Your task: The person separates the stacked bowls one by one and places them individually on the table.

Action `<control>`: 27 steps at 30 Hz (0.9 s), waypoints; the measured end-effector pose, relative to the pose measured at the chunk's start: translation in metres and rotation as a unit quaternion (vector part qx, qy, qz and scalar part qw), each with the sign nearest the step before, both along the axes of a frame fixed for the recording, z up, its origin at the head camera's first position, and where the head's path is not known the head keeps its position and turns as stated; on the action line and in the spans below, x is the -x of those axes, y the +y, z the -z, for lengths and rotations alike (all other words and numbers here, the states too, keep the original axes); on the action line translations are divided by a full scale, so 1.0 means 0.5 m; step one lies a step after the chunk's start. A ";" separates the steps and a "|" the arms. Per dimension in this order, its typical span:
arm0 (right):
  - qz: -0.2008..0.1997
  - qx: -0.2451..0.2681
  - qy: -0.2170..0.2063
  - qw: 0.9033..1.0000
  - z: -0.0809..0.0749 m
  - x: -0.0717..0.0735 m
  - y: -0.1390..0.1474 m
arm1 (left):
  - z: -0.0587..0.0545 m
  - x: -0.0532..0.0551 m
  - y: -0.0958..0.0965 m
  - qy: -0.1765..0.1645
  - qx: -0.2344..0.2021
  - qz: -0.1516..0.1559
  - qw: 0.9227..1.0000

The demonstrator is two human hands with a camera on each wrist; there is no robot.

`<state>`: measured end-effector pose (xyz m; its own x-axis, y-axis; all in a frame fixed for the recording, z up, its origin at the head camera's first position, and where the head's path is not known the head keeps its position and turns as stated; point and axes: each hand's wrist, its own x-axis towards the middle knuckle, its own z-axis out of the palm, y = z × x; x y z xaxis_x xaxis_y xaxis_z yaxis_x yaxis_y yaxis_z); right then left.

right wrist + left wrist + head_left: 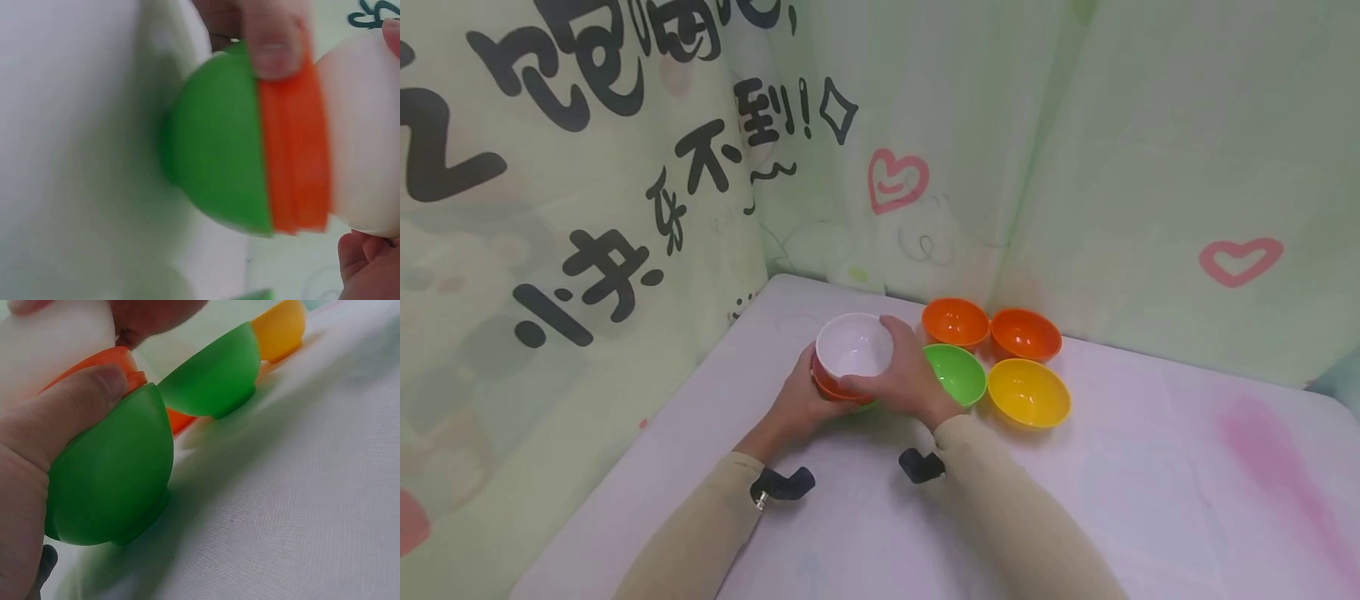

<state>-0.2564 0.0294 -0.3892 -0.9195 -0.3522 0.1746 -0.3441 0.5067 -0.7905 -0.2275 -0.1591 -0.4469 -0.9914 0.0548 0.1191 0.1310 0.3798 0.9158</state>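
A white bowl is gripped at its rim by my right hand. It sits just above or partly inside a stack with orange bowls over a green bowl; how deep it nests I cannot tell. My left hand holds this stack from the left, its thumb pressing on the orange rim in the left wrist view. At the bottom the green bowl's foot is on or close to the table. Two orange rims show one over the other in the right wrist view.
Right of my hands stand a green bowl, a yellow bowl and two orange bowls, one at the back and one farther right. The pale table meets a printed curtain behind and at left.
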 end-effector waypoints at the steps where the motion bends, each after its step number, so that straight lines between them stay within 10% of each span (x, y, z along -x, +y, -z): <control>1: 0.000 0.001 -0.002 1.000 -0.007 -0.002 0.005 | 0.000 0.000 0.000 0.004 0.000 0.001 1.000; 11: 0.004 0.013 -0.010 1.000 -0.041 -0.036 0.061 | 0.002 -0.001 -0.002 0.014 0.002 0.009 1.000; 27: -0.018 -0.007 0.003 1.000 -0.006 -0.077 0.165 | -0.002 0.000 0.017 -0.016 0.023 -0.027 0.999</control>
<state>-0.2179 0.1118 -0.3859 -0.9052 -0.3873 0.1747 -0.3668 0.5051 -0.7812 -0.2273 -0.1506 -0.4458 -0.9963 0.0062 0.0856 0.0800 0.4270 0.9007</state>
